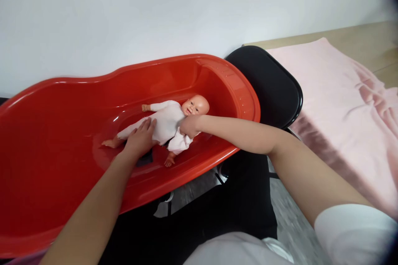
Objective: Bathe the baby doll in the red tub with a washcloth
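The head view took in a smooth, pale wall [124, 16] behind the tub, which served as a plain backdrop to its glossy red shell. The tub [74, 103] was moulded with a wavy rim and rounded ends. To its right spread a soft pink cloth [329, 91], rumpled into folds, over a flat tan surface [367, 41]. Against the tub's right end stood a shiny black panel [267, 87] with rounded corners. Inside the tub, the doll [169, 124] lay face up, its bald head smooth and its white suit matte, with the near sleeve bunched. The 2 hands were on it: the left hand [141, 136] rested with fingers extended across its lower body, gripping nothing; the right hand [189, 126] curled at its near shoulder, though whether it grasped fabric could not be told. A small dark patch [145, 158], material unclear, showed on the tub's floor beside the doll.
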`<action>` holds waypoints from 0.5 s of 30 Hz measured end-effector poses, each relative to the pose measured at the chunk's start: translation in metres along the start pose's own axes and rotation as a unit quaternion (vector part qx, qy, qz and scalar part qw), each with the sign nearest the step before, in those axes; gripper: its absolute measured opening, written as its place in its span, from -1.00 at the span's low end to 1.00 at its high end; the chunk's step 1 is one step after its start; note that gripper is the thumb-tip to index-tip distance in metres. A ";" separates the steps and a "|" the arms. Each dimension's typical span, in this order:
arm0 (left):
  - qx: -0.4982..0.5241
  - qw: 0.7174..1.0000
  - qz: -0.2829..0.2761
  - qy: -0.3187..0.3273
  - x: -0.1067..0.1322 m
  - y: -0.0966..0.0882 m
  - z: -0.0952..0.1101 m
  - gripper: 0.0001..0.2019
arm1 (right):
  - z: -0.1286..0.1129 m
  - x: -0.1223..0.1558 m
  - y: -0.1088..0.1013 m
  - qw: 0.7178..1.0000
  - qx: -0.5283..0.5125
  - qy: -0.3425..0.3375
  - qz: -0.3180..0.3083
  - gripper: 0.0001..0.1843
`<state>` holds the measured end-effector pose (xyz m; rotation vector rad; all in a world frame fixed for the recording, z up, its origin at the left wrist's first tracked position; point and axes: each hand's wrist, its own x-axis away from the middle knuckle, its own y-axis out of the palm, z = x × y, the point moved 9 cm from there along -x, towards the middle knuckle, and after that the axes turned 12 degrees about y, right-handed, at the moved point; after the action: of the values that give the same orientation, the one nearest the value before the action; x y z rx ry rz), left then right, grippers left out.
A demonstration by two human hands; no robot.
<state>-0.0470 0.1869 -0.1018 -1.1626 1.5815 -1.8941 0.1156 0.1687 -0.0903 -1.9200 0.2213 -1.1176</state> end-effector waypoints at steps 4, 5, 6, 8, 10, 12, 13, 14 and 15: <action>0.016 1.000 0.000 -0.025 0.001 0.000 -0.004 -0.02 | -0.011 0.016 -0.003 0.998 0.010 -0.019 -0.059 -0.78; 0.024 0.999 -0.003 -0.029 0.001 0.000 -0.005 -0.01 | -0.015 0.020 -0.011 0.999 -0.003 -0.024 -0.043 -0.78; 0.031 0.999 -0.005 -0.032 0.001 0.000 -0.005 -0.02 | -0.017 0.024 -0.024 0.999 -0.025 -0.022 -0.009 -0.78; 0.045 0.999 -0.009 -0.027 0.001 0.000 -0.005 -0.04 | -0.014 0.032 -0.057 0.991 -0.085 0.005 0.099 -0.76; 0.058 0.998 -0.006 -0.018 0.001 0.000 -0.005 -0.05 | -0.001 0.039 -0.093 0.964 -0.138 0.055 0.219 -0.73; 0.067 0.998 -0.001 -0.017 0.002 -0.001 -0.005 -0.01 | 0.012 0.043 -0.121 0.927 -0.151 0.109 0.326 -0.69; 0.069 0.997 0.000 -0.022 0.004 -0.001 -0.006 0.03 | 0.017 0.043 -0.132 0.909 -0.140 0.128 0.372 -0.68; 0.070 0.997 -0.001 -0.029 0.005 -0.002 -0.007 0.06 | 0.018 0.041 -0.140 0.894 -0.121 0.138 0.408 -0.67; 0.072 0.997 -0.004 -0.036 0.007 -0.002 -0.007 0.08 | 0.017 0.036 -0.144 0.886 -0.100 0.139 0.432 -0.66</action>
<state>-0.0564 0.1868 -0.0978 -1.1626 1.3810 -1.9152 0.1126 0.2460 0.0372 -1.5210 1.2575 -0.7456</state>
